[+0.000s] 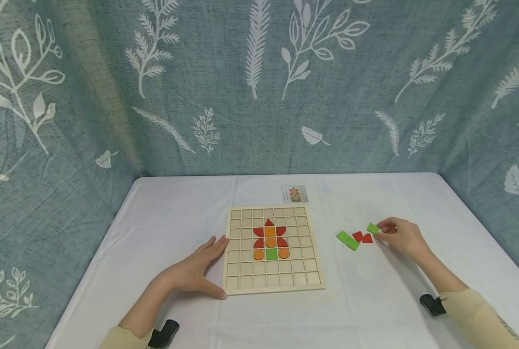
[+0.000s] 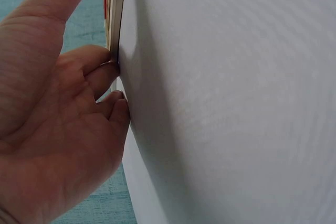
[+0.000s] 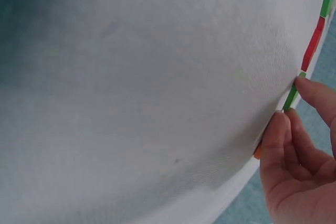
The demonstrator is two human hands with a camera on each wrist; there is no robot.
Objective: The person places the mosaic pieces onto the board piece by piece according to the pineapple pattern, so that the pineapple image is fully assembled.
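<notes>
A pale wooden grid board [image 1: 303, 278] lies flat on the table. My left hand [image 1: 196, 269] rests along its left edge with fingers and thumb spread; the left wrist view shows fingertips at the board's side. On the grid, red pieces [image 1: 281, 231], orange pieces [image 1: 259, 255] and a green square [image 1: 271, 253] form a figure. To the right of the board, my right hand [image 1: 403, 237] pinches a green square tile [image 1: 373, 228] between thumb and fingers. Close by lie two red pieces [image 1: 367, 238] and two more green tiles [image 1: 352, 244].
A small pattern card [image 1: 285, 193] lies behind the board. White cloth [image 1: 176, 203] covers the table. Blue-green curtains with white leaves [image 1: 224, 72] hang behind and at both sides. An orange piece [image 3: 257, 153] shows beside the right fingers in the right wrist view.
</notes>
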